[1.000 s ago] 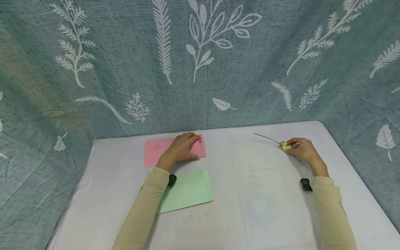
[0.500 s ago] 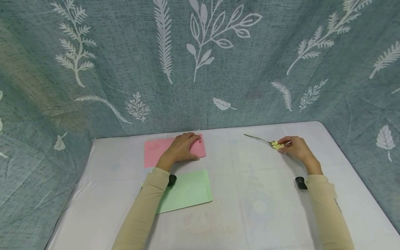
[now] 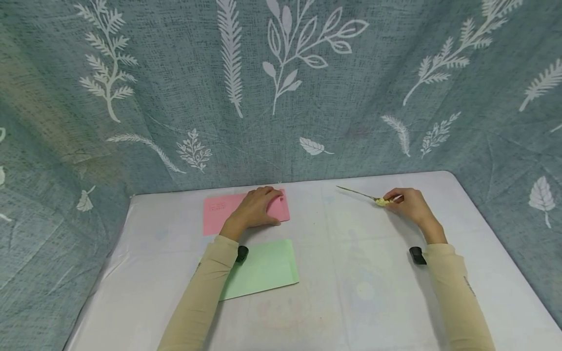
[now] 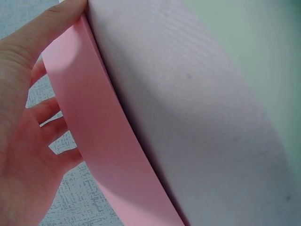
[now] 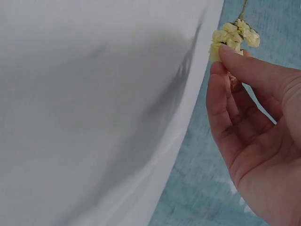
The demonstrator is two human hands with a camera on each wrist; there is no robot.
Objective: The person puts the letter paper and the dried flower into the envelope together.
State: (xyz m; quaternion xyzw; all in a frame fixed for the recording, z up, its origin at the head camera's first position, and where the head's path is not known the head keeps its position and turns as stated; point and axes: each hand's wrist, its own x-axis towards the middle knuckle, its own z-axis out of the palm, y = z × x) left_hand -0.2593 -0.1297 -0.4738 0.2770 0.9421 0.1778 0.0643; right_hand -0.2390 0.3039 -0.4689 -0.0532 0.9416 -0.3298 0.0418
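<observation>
My left hand [image 3: 254, 207] spans the right end of a pink envelope [image 3: 215, 214] lying at the back of the table. In the left wrist view its thumb lies on one long edge of the envelope [image 4: 94, 113] and its fingers meet the opposite edge. My right hand [image 3: 410, 204] pinches the yellow blossoms of a flower sprig [image 3: 381, 201] between thumb and fingers, above the table. The thin stem points left, toward the envelope. In the right wrist view the blossoms [image 5: 230, 35] show at the fingertips, and the stem's far end is out of frame.
A green envelope [image 3: 268, 268] lies in front of the pink one, partly under my left forearm. The white-covered table [image 3: 329, 302] ends at the back against a teal curtain with white leaf prints [image 3: 263, 136]. Small dark devices sit at both wrists.
My right hand has moved left with the flower sprig, bringing the stem nearer the pink envelope. The left hand and both envelopes have stayed in place.
</observation>
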